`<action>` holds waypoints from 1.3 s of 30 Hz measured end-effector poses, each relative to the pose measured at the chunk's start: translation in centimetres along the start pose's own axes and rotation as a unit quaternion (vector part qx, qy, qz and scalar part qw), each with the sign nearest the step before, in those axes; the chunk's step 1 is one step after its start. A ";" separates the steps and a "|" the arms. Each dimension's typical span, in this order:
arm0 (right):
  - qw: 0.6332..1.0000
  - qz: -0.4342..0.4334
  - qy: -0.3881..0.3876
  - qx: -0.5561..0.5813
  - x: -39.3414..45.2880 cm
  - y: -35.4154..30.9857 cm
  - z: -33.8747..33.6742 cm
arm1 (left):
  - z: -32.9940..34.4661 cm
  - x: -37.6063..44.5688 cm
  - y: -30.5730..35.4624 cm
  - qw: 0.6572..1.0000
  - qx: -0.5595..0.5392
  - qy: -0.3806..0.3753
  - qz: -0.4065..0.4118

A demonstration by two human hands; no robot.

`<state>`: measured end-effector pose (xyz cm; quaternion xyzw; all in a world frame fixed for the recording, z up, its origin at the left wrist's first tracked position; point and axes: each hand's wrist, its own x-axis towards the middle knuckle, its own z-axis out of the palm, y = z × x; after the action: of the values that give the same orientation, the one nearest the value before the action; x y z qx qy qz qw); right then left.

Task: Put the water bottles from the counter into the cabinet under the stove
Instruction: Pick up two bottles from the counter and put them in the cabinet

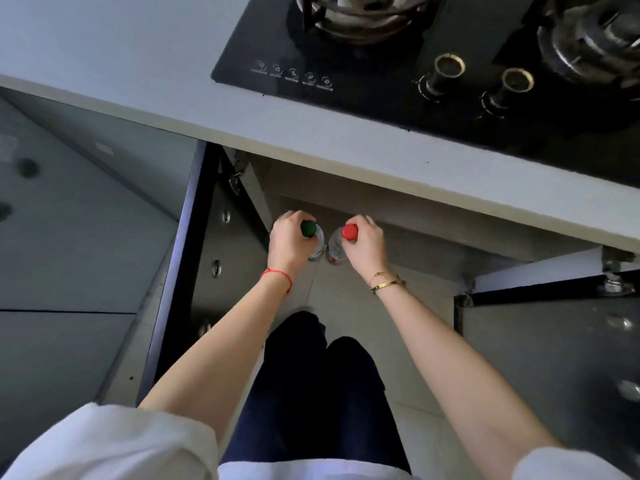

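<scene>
Your left grip (289, 242) clasps neck of clear plastic bottle with green cap (309, 229); right grip (365, 244) clasps clear plastic bottle with red cap (349, 232). Both bottles upright, just beside each other, at open cabinet (346, 188) mouth under grey counter (311, 133), below black glass stove (381, 64). Doors swung wide either side.

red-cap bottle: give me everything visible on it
The red-cap bottle is clear plastic, with a red screw cap and a red band low on its body. It stands roughly upright, seen from above, at the open cabinet under the stove. The right hand grips it round the neck, just below the cap. It sits close beside the green-cap bottle; whether they touch, or whether its base rests on the cabinet floor, cannot be told.
</scene>
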<state>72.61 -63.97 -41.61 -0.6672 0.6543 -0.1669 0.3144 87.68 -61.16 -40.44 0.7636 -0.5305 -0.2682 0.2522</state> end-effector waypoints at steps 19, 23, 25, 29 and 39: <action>0.987 -0.073 -0.095 -0.107 18.4 14.0 21.9 | 19.2 17.9 -18.9 0.997 0.059 -0.045 0.009; 0.984 -0.087 -0.102 -0.116 19.7 14.1 22.2 | 20.5 19.1 -19.6 0.997 0.063 -0.047 0.026; 0.984 -0.087 -0.102 -0.120 19.9 13.9 22.2 | 21.0 19.8 -19.6 0.996 0.067 -0.046 0.033; 0.988 -0.065 -0.098 -0.101 20.2 14.4 23.0 | 21.2 20.8 -19.6 0.996 0.063 -0.050 0.042; 0.995 -0.027 -0.076 -0.055 17.7 14.6 22.4 | 19.4 18.2 -18.3 0.993 0.070 -0.094 0.002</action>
<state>77.11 -76.04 -71.00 -0.7114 0.6188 -0.0883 0.3213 92.27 -74.69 -69.39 0.7494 -0.5712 -0.3007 0.1476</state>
